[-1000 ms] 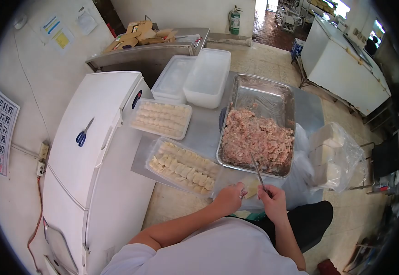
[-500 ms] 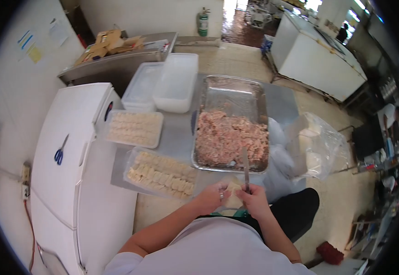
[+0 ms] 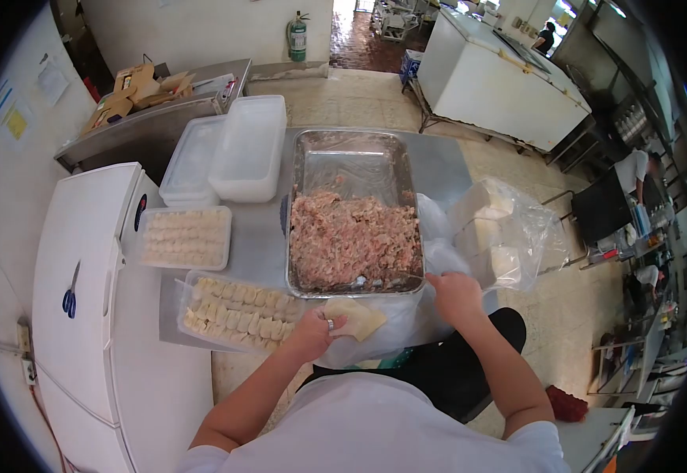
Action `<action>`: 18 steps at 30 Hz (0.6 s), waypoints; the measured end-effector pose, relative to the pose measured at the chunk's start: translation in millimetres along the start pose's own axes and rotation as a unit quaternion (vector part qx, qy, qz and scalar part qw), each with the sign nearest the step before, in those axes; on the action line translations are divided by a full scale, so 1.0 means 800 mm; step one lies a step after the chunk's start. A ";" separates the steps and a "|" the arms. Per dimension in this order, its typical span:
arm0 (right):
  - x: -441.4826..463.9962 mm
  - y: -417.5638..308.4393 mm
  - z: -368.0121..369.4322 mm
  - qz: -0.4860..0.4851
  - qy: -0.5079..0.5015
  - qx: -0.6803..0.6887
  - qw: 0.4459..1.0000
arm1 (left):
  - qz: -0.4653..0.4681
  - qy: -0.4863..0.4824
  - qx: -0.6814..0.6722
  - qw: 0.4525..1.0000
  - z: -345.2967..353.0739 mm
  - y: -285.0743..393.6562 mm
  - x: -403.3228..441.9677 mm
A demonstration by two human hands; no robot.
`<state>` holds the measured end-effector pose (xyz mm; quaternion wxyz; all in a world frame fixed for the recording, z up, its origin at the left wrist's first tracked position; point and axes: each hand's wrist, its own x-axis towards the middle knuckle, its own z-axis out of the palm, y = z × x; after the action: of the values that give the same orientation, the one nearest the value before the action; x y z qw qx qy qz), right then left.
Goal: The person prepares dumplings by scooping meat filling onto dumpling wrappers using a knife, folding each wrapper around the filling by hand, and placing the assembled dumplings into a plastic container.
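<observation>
My left hand [image 3: 317, 334], a ring on one finger, grips a pale dough wrapper [image 3: 361, 320] just in front of the metal tray [image 3: 290, 272]. Pinkish ground meat filling [image 3: 355, 240] fills the tray's near part. My right hand [image 3: 458, 299] is closed beside the tray's near right corner, its fingertips close to the rim; whatever it may hold is hidden. Left of my left hand, folded dumplings [image 3: 241, 314] lie in rows in a plastic container. Farther back stands another container of dumplings [image 3: 186, 236] in rows.
Lidded plastic containers [image 3: 250, 150] stand at the back left of the metal table [image 3: 442, 162]. Clear bags with pale stacks [image 3: 491, 229] sit on the right. A white freezer [image 3: 83, 236] with scissors [image 3: 70, 292] on it is at left. People are in the background.
My hands have moved apart: the left went left with the wrapper, the right went to the tray's corner. The flat stick in my right hand no longer shows. The view has shifted.
</observation>
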<state>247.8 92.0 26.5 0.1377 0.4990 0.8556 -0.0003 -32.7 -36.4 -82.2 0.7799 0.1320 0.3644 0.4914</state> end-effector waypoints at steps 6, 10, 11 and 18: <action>0.028 -0.001 0.014 -0.045 -0.111 -0.042 0.992 | -0.020 -0.004 -0.173 0.985 0.000 0.011 0.004; 0.033 0.014 0.017 -0.030 -0.101 -0.010 0.994 | 0.007 0.050 -0.141 0.989 -0.029 0.006 0.017; 0.035 0.015 0.020 -0.028 -0.103 -0.018 0.994 | 0.010 0.058 -0.136 0.989 -0.041 0.003 0.020; 0.043 -0.008 -0.009 -0.039 -0.166 0.065 0.983 | 0.036 0.046 -0.228 0.972 0.001 0.071 0.002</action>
<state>224.3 119.4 24.6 0.2455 0.4664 0.8375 -0.1441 -69.7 -7.8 -50.6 0.7536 -0.0591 0.2737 0.5947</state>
